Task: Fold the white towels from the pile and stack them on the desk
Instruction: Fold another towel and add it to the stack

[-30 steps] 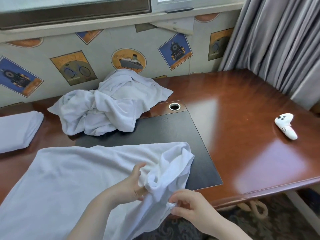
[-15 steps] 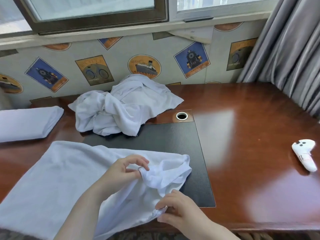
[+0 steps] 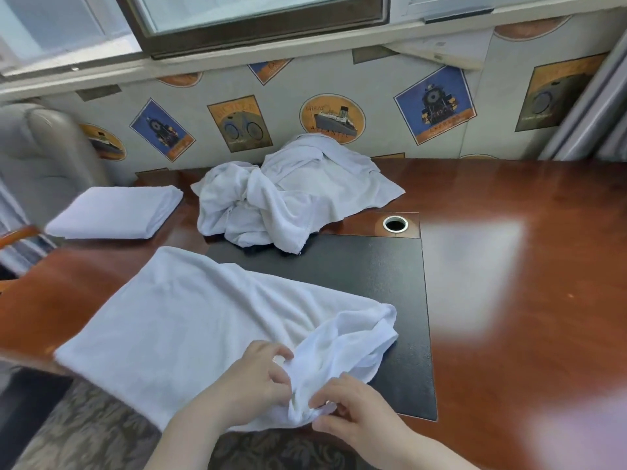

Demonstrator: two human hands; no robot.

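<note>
While a second ago the left hand (image 3: 258, 378) and right hand (image 3: 353, 407) pinched the towel (image 3: 190, 327) apart, they now grip its bunched corner close together. Folding on the bench (image 3: 509, 266) has barely begun.

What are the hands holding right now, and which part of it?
Both hands hold the white towel spread on the desk: the left hand and the right hand pinch its bunched right end, near the desk's front edge.

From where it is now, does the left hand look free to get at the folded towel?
Probably not at once: the left hand pinches the spread towel together with the right hand. Once it lets go, nothing stands between it and the folded towel.
</note>
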